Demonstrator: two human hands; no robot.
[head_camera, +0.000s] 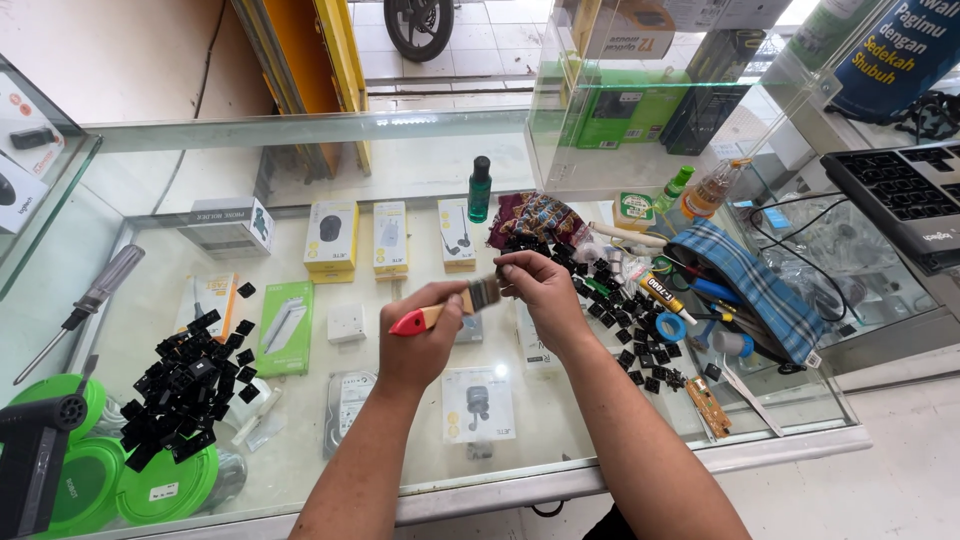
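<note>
Just above the middle of the frame, over a glass display counter (420, 170), the two hands meet. The left hand (420, 335) is closed in a fist around the red plastic grip of a small flat paintbrush with a wooden ferrule and dark bristles (452, 308). The brush's long axis runs from lower left to upper right, red end toward the left of the frame and bristles pointing right, toward the other hand. The right hand (540, 285) sits just right of the bristle tip, its fingers curled and pinched together at the upper left of the hand; something small and dark seems to be held there, but it is too small to tell what. Bristles and pinched fingertips look touching or nearly so.

Two heaps of small black plastic keycaps lie on the glass. One loose pile of black keycaps (185, 385) sits at lower left, well apart from the hands and nearer the left arm. The other scatter of black keycaps (620, 320) spreads just right of the right hand, near a blue checked cloth pouch (760, 285) and a yellow glue tube (665, 297).
</note>
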